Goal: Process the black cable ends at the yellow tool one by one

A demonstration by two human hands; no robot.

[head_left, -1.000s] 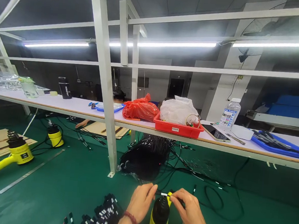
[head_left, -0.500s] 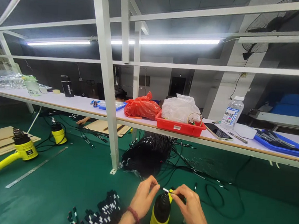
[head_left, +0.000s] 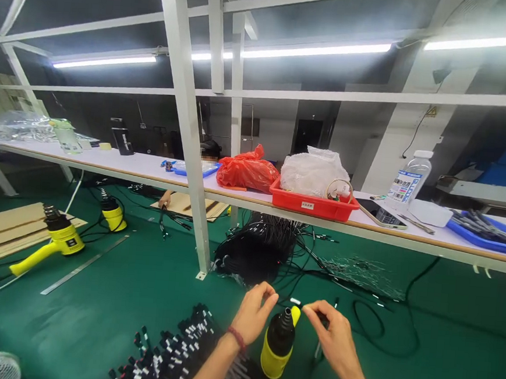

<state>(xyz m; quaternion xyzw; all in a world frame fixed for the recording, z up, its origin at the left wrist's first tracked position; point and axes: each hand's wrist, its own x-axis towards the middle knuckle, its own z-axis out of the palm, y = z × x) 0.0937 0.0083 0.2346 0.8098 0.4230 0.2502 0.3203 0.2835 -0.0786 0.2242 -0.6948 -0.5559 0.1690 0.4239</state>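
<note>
Drawn apart, left fingers [head_left: 271, 294] and right fingers [head_left: 310, 311] pinch a white-sleeved cable [head_left: 295, 301].

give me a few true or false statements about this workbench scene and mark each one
1. A red beaded bracelet circles the wrist of the left hand: true.
2. A yellow and black heat gun stands upright between the left hand and the right hand: true.
3. A pile of black cables with white bands lies left of the heat gun: true.
4. The red plastic crate sits on the green mat: false, it sits on the white shelf.
5. The clear plastic water bottle stands in the blue plastic tray: false, it stands on the shelf, left of the tray.
</note>
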